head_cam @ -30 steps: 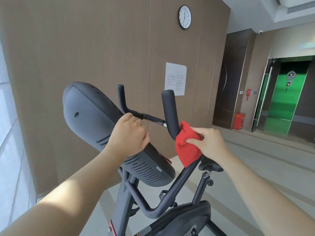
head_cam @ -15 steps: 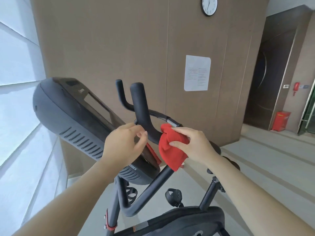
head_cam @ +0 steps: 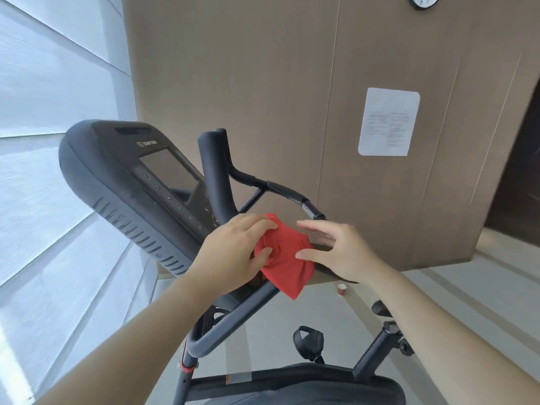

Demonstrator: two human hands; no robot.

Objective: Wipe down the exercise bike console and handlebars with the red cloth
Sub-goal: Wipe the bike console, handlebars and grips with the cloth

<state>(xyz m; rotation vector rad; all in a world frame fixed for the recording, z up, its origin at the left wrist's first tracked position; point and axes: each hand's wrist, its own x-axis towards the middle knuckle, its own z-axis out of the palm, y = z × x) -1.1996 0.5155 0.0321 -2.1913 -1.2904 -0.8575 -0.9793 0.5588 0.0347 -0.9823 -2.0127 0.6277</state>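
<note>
The black exercise bike console (head_cam: pixel 122 182) tilts up at the left, screen facing me. The black handlebars (head_cam: pixel 216 171) rise beside it and curve right. The red cloth (head_cam: pixel 286 264) is bunched over the bar just below the console's lower end. My left hand (head_cam: pixel 233 258) pinches the cloth's left side between fingers and thumb. My right hand (head_cam: pixel 342 252) is at the cloth's right edge, thumb touching it, fingers spread straight above.
The bike's frame tube (head_cam: pixel 233 320) runs down below my hands, with a pedal (head_cam: pixel 308 342), seat post (head_cam: pixel 377 352) and saddle (head_cam: pixel 292 384) lower down. A small paper cup (head_cam: pixel 341 289) stands on the floor. Brown wall panels carry a notice (head_cam: pixel 388 121); windows fill the left.
My left hand left the console and took hold of the cloth. My right hand's fingers opened off the cloth. The view swung left and down, showing the console's screen.
</note>
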